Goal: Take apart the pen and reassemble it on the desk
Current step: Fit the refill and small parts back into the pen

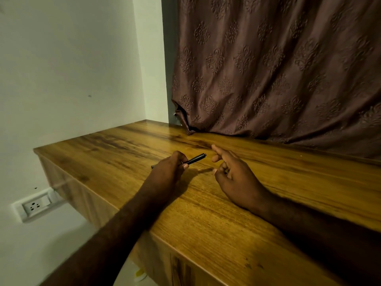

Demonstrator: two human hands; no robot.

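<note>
So the pen is up off the bench, pinched in the left hand with the fingers curled round its lower end. Its long axis runs from low-left to upper-right. The free black end points right at the right hand, which sits just beyond that tip, not touching it. So the left hand has the pen, and I reckon the right one only needs to close a small gap to pull or twist something off that end. The right hand's first finger and thumb stretch toward the pen and its other fingers are curled in. There's a dark speck inside them, maybe a small part, honestly can't tell. A greyish bit pokes out of the left hand opposite the tip, too murky to call.
</note>
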